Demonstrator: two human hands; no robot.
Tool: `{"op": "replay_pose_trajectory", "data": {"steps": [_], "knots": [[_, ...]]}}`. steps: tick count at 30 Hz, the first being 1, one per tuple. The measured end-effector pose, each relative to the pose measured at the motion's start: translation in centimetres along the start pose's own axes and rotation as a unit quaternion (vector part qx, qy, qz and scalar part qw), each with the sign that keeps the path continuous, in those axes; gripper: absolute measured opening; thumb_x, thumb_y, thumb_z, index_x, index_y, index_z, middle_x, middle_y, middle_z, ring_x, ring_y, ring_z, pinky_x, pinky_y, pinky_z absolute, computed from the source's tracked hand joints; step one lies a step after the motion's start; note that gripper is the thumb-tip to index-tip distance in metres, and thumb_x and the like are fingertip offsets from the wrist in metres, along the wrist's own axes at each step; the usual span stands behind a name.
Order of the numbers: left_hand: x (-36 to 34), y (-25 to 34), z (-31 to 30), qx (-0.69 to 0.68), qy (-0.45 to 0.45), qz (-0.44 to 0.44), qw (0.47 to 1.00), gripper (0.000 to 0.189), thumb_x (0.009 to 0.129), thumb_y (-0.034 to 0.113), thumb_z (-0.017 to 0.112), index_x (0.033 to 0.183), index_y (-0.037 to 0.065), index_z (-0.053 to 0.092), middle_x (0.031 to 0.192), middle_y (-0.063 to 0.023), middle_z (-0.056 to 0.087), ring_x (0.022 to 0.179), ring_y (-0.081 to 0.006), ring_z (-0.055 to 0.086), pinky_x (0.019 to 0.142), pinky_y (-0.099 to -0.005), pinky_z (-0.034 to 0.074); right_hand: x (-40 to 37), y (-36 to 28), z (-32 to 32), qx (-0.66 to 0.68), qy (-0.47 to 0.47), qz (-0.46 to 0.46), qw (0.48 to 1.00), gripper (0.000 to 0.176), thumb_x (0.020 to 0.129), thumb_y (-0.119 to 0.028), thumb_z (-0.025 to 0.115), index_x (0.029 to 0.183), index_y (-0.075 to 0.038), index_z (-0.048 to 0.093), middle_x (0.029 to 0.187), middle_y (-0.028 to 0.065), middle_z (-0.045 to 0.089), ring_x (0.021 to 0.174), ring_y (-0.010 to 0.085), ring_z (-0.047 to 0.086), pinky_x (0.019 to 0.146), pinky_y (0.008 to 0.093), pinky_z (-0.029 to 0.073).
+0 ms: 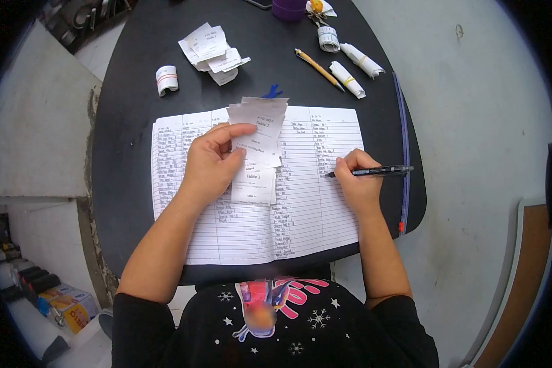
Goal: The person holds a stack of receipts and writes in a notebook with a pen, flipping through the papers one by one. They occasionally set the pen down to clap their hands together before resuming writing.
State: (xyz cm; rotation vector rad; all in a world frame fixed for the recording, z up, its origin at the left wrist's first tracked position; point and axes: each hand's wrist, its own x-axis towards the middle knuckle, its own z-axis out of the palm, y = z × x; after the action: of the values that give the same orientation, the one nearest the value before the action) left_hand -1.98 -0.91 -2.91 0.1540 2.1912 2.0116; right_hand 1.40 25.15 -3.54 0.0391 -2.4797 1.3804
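An open lined notebook (325, 236) with handwritten columns lies before me on the black table. My left hand (211, 161) pinches a small stack of printed receipts (260, 138) over the notebook's middle; one reads "Table 2". Below it, another receipt (253, 184) marked "Table 3" rests over the pages, partly under the upper slips. In my right hand (360, 181) is a black pen (386, 170), its tip at the handwriting in the right page's last column.
A pile of receipts (214, 52) and a curled paper roll (166, 80) sit at the upper left. A yellow pen (318, 69), banded paper rolls (348, 80) and a purple container (289, 8) are at the back. A blue zipper strip (403, 135) runs along the right edge.
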Motion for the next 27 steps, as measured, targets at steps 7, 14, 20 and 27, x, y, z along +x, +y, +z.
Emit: {"op": "replay_pose_trajectory", "data": {"steps": [7,14,20,27], "knots": [[0.08,-0.21,0.08,-0.022,0.001,-0.002,1.0,0.036,0.077,-0.011,0.054,0.11,-0.001,0.064,0.11,-0.0077,0.06,0.092,-0.0116,0.06,0.082,-0.0239,0.051,-0.01,-0.3,0.07,0.005,0.008,0.013,1.0,0.026,0.075,-0.002,0.064,0.057,-0.003,0.045,0.052,0.001,0.047,0.049,0.0072,0.042,0.047,0.0262,0.034],[-0.01,0.19,0.06,-0.025,-0.002,-0.014,1.0,0.037,0.077,-0.012,0.053,0.111,-0.001,0.064,0.11,-0.0078,0.06,0.092,-0.0119,0.06,0.083,-0.0239,0.051,-0.05,-0.1,0.06,0.016,0.019,0.015,1.0,0.024,0.075,-0.002,0.064,0.058,-0.003,0.048,0.052,0.0007,0.049,0.049,0.007,0.043,0.047,0.026,0.035],[0.01,-0.08,-0.02,-0.008,-0.003,-0.004,1.0,0.037,0.077,-0.012,0.053,0.111,-0.001,0.064,0.11,-0.0074,0.06,0.091,-0.0115,0.06,0.082,-0.0237,0.051,-0.03,-0.24,-0.05,0.003,0.011,0.015,1.0,0.024,0.076,-0.002,0.064,0.058,-0.004,0.048,0.052,0.0006,0.049,0.049,0.0073,0.044,0.047,0.0258,0.035],[0.06,-0.2,-0.15,-0.002,-0.008,-0.003,1.0,0.036,0.078,-0.011,0.054,0.111,-0.001,0.063,0.108,-0.0069,0.06,0.088,-0.0105,0.06,0.078,-0.0225,0.052,-0.13,-0.17,-0.27,0.019,0.033,0.036,0.999,0.026,0.075,-0.002,0.064,0.057,-0.004,0.046,0.052,0.0007,0.048,0.05,0.007,0.043,0.048,0.0263,0.034]]}}
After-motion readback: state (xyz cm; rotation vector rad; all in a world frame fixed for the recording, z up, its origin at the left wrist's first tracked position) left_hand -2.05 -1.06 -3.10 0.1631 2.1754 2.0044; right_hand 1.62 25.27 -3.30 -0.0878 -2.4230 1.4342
